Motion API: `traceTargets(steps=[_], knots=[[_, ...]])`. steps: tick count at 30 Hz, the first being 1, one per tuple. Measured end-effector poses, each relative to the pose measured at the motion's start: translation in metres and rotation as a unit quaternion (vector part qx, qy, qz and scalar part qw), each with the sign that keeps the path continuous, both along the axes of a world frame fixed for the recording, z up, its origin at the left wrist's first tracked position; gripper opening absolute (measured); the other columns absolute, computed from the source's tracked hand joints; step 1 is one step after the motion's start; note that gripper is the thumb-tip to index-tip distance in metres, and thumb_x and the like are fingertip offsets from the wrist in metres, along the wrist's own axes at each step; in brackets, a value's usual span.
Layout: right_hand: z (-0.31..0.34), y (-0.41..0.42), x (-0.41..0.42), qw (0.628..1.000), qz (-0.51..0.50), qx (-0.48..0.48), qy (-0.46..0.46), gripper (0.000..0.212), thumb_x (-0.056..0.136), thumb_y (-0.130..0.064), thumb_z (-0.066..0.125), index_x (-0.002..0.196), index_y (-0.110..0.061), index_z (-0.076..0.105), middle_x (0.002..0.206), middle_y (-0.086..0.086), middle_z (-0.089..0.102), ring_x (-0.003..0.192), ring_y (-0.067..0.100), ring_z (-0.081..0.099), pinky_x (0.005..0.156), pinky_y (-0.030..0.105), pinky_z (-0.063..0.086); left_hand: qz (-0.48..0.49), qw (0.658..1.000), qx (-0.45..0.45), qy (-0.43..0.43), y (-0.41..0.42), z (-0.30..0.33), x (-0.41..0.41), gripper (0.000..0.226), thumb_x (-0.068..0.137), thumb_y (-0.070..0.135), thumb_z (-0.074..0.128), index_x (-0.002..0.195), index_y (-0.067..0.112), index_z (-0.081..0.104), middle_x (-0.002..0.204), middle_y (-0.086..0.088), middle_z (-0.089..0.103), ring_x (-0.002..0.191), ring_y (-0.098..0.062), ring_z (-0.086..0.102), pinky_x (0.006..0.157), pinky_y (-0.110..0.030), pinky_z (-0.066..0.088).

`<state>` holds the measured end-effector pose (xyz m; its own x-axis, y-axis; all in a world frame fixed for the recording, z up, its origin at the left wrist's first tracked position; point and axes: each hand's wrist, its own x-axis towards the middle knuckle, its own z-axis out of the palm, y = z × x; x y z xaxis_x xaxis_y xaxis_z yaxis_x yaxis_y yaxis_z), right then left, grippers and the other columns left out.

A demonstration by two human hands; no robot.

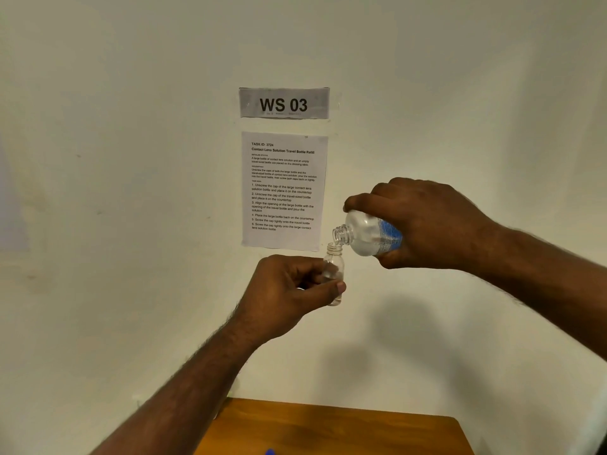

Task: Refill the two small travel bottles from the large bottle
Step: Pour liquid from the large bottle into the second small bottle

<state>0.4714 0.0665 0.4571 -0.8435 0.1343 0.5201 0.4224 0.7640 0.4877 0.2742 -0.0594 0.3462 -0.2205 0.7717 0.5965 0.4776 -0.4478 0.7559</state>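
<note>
Two hands work: left hand [289, 290] pinches the vial [335, 274]; right hand [423, 224] clasps the bottle [371, 236], tilted at one o'clock. Vial looks light, slippery; grip mid-body.

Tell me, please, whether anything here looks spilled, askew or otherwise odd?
No spill shows. One oddity: the pour is happening in mid-air, well above the wooden table. The left hand holds the small travel bottle upright, and the right hand tips the large bottle over it, mouths nearly touching.

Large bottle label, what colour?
Blue with white print, on the clear large bottle tilted in the right hand. Seen only in the head view.
</note>
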Motion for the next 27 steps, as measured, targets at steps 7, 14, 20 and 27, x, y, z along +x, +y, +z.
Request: traceTargets(steps=[7, 14, 20, 27], knots=[[-0.0004, 0.0000, -0.0009, 1.000, -0.001, 0.002, 0.000, 0.079, 0.064, -0.049, 0.075, 0.134, -0.038, 0.040, 0.102, -0.007, 0.063, 0.085, 0.019, 0.059, 0.063, 0.038, 0.056, -0.008, 1.000, -0.003, -0.012, -0.0004, 0.0004, -0.0005, 0.014, 0.084, 0.013, 0.083, 0.097, 0.013, 0.082, 0.078, 0.001, 0.080, 0.073, -0.012, 0.078, 0.071, -0.019, 0.061], [-0.0003, -0.0003, -0.0023, 1.000, -0.003, -0.003, -0.003, 0.079, 0.064, -0.049, 0.076, 0.133, -0.039, 0.038, 0.102, -0.007, 0.063, 0.085, 0.019, 0.059, 0.062, 0.039, 0.056, -0.011, 1.000, -0.010, -0.013, -0.0010, -0.0010, -0.0017, 0.016, 0.084, 0.014, 0.083, 0.099, 0.015, 0.083, 0.080, 0.002, 0.081, 0.075, -0.013, 0.079, 0.072, -0.019, 0.060], [0.0001, -0.0018, -0.0017, 1.000, -0.007, -0.002, -0.004, 0.079, 0.065, -0.050, 0.075, 0.134, -0.039, 0.038, 0.103, -0.008, 0.063, 0.086, 0.019, 0.059, 0.063, 0.039, 0.056, -0.008, 1.000, -0.011, -0.009, -0.0005, -0.0011, -0.0023, 0.016, 0.084, 0.016, 0.084, 0.100, 0.016, 0.083, 0.080, 0.004, 0.081, 0.075, -0.012, 0.078, 0.072, -0.018, 0.059], [0.0010, -0.0042, -0.0004, 1.000, -0.009, -0.004, -0.003, 0.078, 0.064, -0.049, 0.075, 0.133, -0.040, 0.038, 0.102, -0.008, 0.063, 0.085, 0.019, 0.058, 0.062, 0.038, 0.056, -0.011, 1.000, -0.008, -0.012, -0.0010, 0.0000, -0.0013, 0.015, 0.084, 0.014, 0.083, 0.099, 0.016, 0.083, 0.082, 0.002, 0.082, 0.075, -0.012, 0.078, 0.071, -0.016, 0.058]])
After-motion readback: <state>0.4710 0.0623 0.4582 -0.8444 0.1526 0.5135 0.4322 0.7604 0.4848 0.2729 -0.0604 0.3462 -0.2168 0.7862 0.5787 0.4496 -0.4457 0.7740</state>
